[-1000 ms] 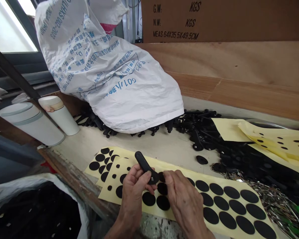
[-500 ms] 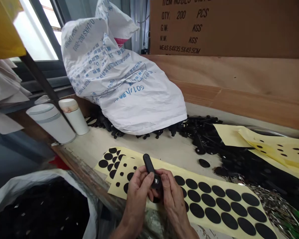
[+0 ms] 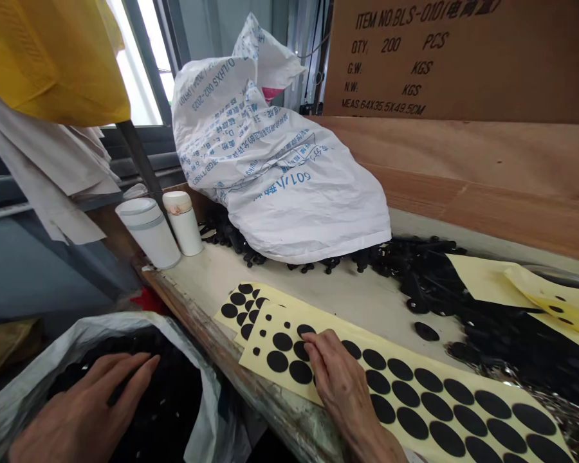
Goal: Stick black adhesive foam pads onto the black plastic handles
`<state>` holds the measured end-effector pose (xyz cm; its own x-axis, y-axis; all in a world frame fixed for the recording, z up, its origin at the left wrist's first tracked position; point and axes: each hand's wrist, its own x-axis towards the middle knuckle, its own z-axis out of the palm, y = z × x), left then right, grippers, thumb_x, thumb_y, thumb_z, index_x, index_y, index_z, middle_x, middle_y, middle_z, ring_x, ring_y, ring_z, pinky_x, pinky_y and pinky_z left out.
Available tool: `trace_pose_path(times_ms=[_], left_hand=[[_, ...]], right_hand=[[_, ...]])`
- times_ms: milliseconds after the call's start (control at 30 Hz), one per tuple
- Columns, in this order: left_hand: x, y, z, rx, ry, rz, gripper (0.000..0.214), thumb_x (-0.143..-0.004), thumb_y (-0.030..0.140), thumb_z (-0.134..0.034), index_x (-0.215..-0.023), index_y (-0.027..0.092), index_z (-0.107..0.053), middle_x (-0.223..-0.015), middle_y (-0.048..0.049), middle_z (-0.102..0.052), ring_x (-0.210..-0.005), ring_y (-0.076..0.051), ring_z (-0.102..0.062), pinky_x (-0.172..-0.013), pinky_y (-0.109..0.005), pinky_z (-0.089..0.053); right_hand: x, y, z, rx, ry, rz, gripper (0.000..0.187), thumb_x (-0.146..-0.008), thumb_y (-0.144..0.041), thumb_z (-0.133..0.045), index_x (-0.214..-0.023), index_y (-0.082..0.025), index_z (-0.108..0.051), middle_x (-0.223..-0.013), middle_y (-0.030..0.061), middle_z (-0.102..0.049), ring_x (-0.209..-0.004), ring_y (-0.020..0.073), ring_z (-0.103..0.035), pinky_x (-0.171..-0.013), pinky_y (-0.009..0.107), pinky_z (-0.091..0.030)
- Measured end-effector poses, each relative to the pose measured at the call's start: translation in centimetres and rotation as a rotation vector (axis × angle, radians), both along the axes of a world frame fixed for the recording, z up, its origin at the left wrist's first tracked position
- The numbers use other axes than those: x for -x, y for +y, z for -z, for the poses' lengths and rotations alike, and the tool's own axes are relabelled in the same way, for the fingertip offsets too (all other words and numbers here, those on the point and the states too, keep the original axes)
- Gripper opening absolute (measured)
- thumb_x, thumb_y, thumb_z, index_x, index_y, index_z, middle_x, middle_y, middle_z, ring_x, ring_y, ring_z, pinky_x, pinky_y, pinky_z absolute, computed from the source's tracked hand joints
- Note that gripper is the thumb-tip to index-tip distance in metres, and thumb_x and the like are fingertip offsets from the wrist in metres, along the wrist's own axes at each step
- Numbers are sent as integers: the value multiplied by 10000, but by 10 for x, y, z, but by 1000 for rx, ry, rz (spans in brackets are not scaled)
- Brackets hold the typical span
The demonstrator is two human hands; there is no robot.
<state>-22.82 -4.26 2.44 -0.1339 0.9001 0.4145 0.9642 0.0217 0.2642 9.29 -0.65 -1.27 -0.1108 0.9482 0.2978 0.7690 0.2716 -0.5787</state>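
Over the white-lined bag [image 3: 200, 350] at lower left hangs my left hand [image 3: 94, 402], thumb and fingers apart, nothing visible in them. Below it the bag holds a heap of black parts [image 3: 171, 402]. On the bench, my right hand [image 3: 340, 379] has its fingers closed together at the edge of a black round sticker [image 3: 300, 351] on a small yellow backing sheet [image 3: 270, 321]. Whether the sticker is lifted cannot be seen. Beneath lies a longer yellow sheet [image 3: 405, 354] with rows of black discs.
A large white printed sack [image 3: 289, 173] lies over black parts at the back. Two white cups, a lidded cup [image 3: 149, 235] and a slimmer cup [image 3: 186, 228], stand at left. A black parts pile [image 3: 511, 334], yellow sheets [image 3: 492, 276] and a carton [image 3: 453, 64] are at right.
My left hand has moved from the bench to over the bag, and the black handle-like part is out of both hands. My right hand has gone to the sticker sheet. The view has turned left.
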Motion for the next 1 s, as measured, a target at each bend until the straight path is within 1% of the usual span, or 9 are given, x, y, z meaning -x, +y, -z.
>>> trace_pose_path(times_ms=[67, 133, 200, 300, 400, 567, 700, 833, 1000], left_hand=[[-15, 8, 6, -26, 47, 148, 288, -857, 428, -497, -932, 265, -722, -964, -30, -714, -759, -205, -666, -696, -305, -514], [-52, 22, 13, -39, 36, 416, 242, -889, 338, -495, -988, 260, -701, -1036, -57, -685, -951, -226, -619, -826, -334, -486], [-92, 37, 18, 68, 56, 605, 236, -886, 245, -510, -1062, 276, -665, -1147, -67, -636, -1050, -251, -557, -876, -389, -452], [-125, 51, 24, 156, 79, 696, 236, -845, 190, -563, -1044, 279, -654, -1111, -75, -626, -989, -277, -548, -822, -443, -434], [-127, 55, 29, 185, 123, 711, 299, -845, 188, -560, -1129, 271, -605, -1090, -85, -612, -957, -286, -535, -802, -464, -406], [-119, 54, 34, 172, 176, 730, 357, -878, 250, -533, -1235, 277, -523, -1128, -90, -582, -985, -291, -507, -832, -479, -366], [-122, 56, 35, 182, 204, 728, 385, -855, 311, -582, -1234, 288, -517, -1146, -85, -578, -971, -288, -511, -831, -478, -366], [-122, 55, 32, 169, 218, 744, 345, -820, 314, -628, -1151, 242, -563, -1141, -93, -593, -1013, -306, -518, -881, -499, -376], [-107, 51, 30, 177, -69, 785, 253, -801, 171, -623, -1035, 265, -598, -1100, -36, -647, -1025, -245, -560, -1064, -515, -267]], right_hand=[[7, 3, 3, -4, -97, -16, 180, -943, -225, -428, -980, -205, -603, -854, 57, -577, -733, 209, -579, -622, 321, -424], [16, 6, 6, -17, -132, -16, 140, -920, -211, -467, -924, -194, -605, -854, 67, -575, -770, 234, -563, -671, 359, -410], [23, 8, 8, -17, -127, 1, 114, -901, -189, -485, -882, -189, -597, -852, 70, -576, -782, 243, -551, -693, 379, -397], [28, 11, 10, 3, -94, 18, 99, -874, -151, -510, -824, -207, -574, -818, 39, -573, -771, 221, -550, -695, 363, -391], [28, 12, 13, 39, -36, 19, 125, -865, -140, -520, -780, -227, -548, -802, 5, -564, -747, 188, -551, -685, 334, -394], [26, 11, 18, 80, 60, 57, 142, -904, -160, -450, -994, -206, -549, -947, 53, -536, -749, 181, -542, -671, 326, -423], [30, 12, 15, 111, 81, 62, 142, -884, -182, -485, -769, -206, -565, -854, 35, -533, -732, 189, -543, -689, 349, -401], [32, 12, 4, 161, 120, 14, 148, -860, -183, -532, -716, -216, -540, -812, -12, -563, -742, 167, -556, -712, 332, -375], [19, 9, -9, 280, 246, -163, 103, -853, -177, -536, -773, -238, -558, -868, -22, -590, -860, 177, -538, -804, 336, -356]])
